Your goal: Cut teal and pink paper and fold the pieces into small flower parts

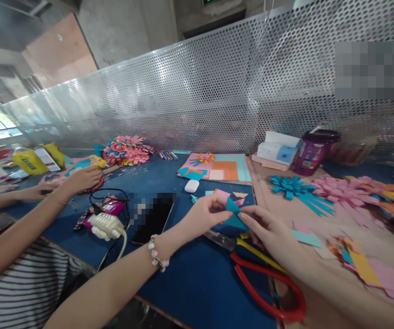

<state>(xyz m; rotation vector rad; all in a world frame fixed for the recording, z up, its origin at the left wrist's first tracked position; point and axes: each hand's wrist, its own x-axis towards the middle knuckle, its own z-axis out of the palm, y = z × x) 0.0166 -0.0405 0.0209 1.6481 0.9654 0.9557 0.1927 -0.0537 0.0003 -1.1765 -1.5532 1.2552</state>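
Note:
A piece of blue paper, folded to a point at its top, is held between my two hands above the blue table. My left hand, with a beaded bracelet at the wrist, pinches its left side. From the right, my right hand grips the other edge with thumb and fingers. Scissors with red handles lie beneath my hands, their blades partly hidden. Small pink paper scraps rest just behind the folded piece.
Coloured paper sheets, a white earphone case and a phone lie ahead and left. Paper flowers and a purple cup stand right. At left, a co-worker's hand works near a paper-flower pile. A perforated metal screen borders the back.

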